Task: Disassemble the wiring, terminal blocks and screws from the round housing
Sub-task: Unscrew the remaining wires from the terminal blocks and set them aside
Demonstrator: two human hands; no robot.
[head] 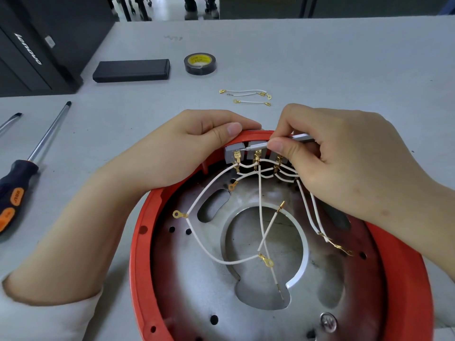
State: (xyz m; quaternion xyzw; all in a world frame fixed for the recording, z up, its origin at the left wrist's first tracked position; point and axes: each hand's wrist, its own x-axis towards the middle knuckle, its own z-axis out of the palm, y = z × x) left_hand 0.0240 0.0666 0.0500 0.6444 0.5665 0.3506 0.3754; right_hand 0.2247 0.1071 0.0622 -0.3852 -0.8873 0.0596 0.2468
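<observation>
A round red housing (140, 254) with a metal plate inside fills the lower middle. Grey terminal blocks (231, 155) sit against its far inner wall, with brass connectors and several white wires (260, 207) trailing across the plate. My left hand (187, 148) grips the far rim beside the blocks, thumb on top. My right hand (344, 158) pinches a thin silver screwdriver (299, 138), whose tip touches the top of the leftmost block's connector. A screw (328, 321) sits in the plate at the near right.
Three detached white wires (246, 96) lie on the grey table beyond the housing. Further back are a roll of black tape (200, 64) and a black box (131, 70). Two larger screwdrivers (27, 163) lie at the left. A black computer case (37, 45) stands at the far left.
</observation>
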